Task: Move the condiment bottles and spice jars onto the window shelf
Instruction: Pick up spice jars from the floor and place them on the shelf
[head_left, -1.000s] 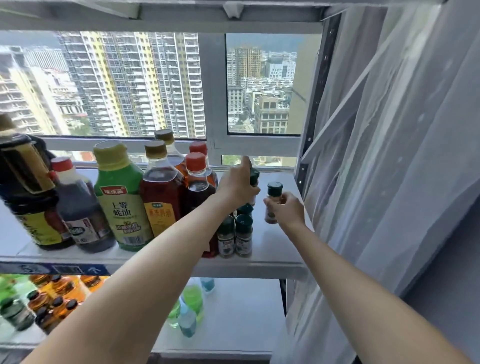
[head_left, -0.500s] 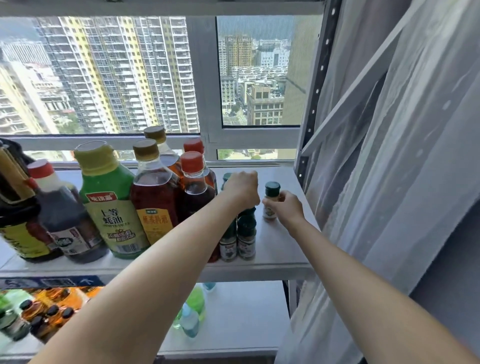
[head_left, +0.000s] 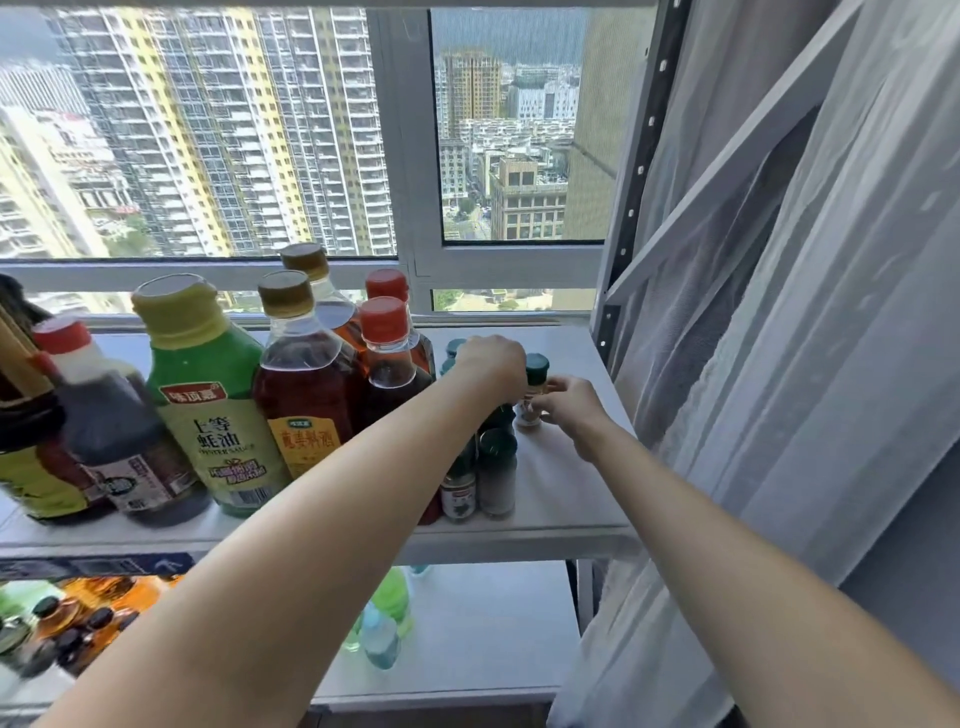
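Forearms enter from the bottom edge, both reaching forward over the white window shelf (head_left: 561, 488). Below it, a lower shelf (head_left: 483, 623) carries small green and blue bottles (head_left: 384, 623) and, at far left, blurred amber dark-capped bottles (head_left: 78, 618). At the window shelf's front edge, two green-capped spice jars (head_left: 496, 475) stand side by side, partly hidden by the left forearm. Left of them stand the condiment bottles: green oyster sauce bottle (head_left: 218, 415) with a yellow-green cap, dark soy bottle (head_left: 111, 441) with a red-and-white cap, and a large dark bottle (head_left: 26, 426) cut off by the left edge. Behind and right of the oyster sauce: two amber bottles with gold caps (head_left: 304, 395) and two red-capped bottles (head_left: 392, 358), one behind the other. Further back, left hand (head_left: 493, 366) is curled, knuckles up, over the rear spice jars; cannot tell whether its grip is closed on a jar, as the fingers are hidden. More green caps (head_left: 453, 349) show just left of it. Right hand (head_left: 569, 405) pinches a small spice jar (head_left: 531, 397) with a dark green cap, upright on the shelf just right of the left hand. Sheer white curtain (head_left: 805, 364) hangs at right, in front of a grey metal upright (head_left: 636, 171). Beyond the window (head_left: 405, 156), high-rise towers.
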